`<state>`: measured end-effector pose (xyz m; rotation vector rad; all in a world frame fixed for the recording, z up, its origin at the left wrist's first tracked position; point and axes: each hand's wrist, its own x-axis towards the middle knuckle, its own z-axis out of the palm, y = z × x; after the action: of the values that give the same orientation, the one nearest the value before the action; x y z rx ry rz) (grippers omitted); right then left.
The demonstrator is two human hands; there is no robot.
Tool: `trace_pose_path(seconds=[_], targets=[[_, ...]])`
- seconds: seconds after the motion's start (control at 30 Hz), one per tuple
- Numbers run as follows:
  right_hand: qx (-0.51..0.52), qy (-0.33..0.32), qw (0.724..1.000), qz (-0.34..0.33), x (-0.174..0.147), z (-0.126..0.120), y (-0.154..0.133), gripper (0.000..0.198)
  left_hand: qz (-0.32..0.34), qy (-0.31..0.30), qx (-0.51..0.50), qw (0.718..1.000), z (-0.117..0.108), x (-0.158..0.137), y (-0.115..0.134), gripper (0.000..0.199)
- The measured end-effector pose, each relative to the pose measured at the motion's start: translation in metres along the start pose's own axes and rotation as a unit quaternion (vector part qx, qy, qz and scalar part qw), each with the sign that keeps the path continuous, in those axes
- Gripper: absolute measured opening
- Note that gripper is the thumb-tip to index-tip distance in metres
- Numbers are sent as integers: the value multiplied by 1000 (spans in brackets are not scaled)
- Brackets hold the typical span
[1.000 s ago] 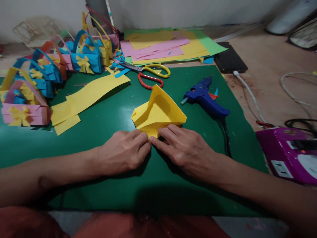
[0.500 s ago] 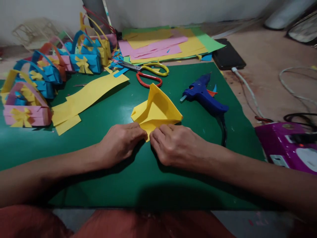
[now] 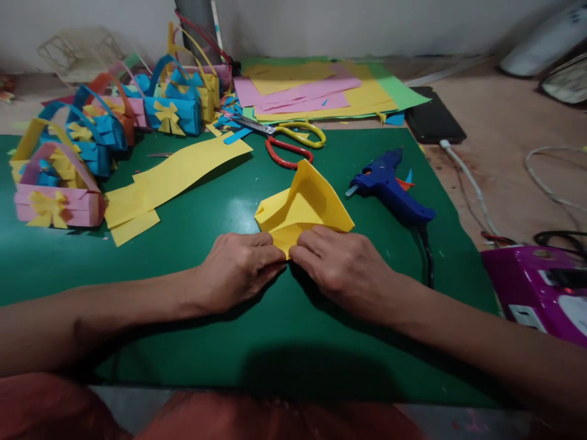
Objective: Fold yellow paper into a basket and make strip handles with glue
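Observation:
A piece of yellow folded paper (image 3: 316,198) sits on the green board with its far walls raised and its near edge pinched low. My left hand (image 3: 245,266) is closed on the near left part of that edge. On the near right part my right hand (image 3: 342,266) is closed too, knuckles up, close beside the left. Both sets of fingertips are partly hidden behind the hands and the paper. Beyond the paper lie scissors (image 3: 296,143) with one yellow and one red handle. To its right rests a blue glue gun (image 3: 389,186).
Several small paper baskets (image 3: 59,205) with bows stand at the left. Yellow paper strips (image 3: 183,174) lie beside them. Coloured sheets (image 3: 312,91) are stacked at the back, near a black phone (image 3: 435,116) on a cable. A purple power box (image 3: 527,287) stands at the right.
The whole view has shifted slightly, so everything appears further right. Both hands keep hold of the yellow paper's near edge, and my right fingers sit slightly closer to the left ones.

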<state>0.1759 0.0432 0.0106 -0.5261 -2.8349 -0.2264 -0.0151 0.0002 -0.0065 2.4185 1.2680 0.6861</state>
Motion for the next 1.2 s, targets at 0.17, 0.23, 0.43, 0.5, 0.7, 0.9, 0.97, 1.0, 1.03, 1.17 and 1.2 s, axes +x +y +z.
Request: trace_pose_path(seconds=[0.17,0.23,0.43,0.5,0.7,0.9,0.97,1.0,1.03,1.17,1.2], targets=[[153,-65,971,170,-4,-4,-5,21,-49,1,-9,999,0,2,5,22],[200,-84,955,201,-4,-5,-6,21,-70,-2,-6,998,-1,3,7,22],[225,-127,926,276,4,-6,-10,18,-115,-35,23,992,-4,5,13,24],[206,-150,921,294,8,-8,-11,22,-120,-39,35,991,-4,6,14,24],[168,-178,921,303,16,-11,-14,27,-132,-39,43,990,-5,4,13,22],[172,-166,922,305,18,-11,-14,25,-101,-3,51,994,-8,-10,7,16],[178,-163,919,313,18,-11,-14,25,-80,4,55,995,-7,-13,6,16],[183,-159,917,316,18,-11,-14,26,-68,8,62,996,-6,-14,5,16],[187,-153,917,317,18,-11,-14,27,-56,12,71,996,-5,-15,4,17],[191,-141,919,315,18,-10,-15,29,-15,18,112,993,-3,-15,1,20],[190,-145,918,317,19,-10,-15,28,-5,18,121,992,-3,-15,1,21]])
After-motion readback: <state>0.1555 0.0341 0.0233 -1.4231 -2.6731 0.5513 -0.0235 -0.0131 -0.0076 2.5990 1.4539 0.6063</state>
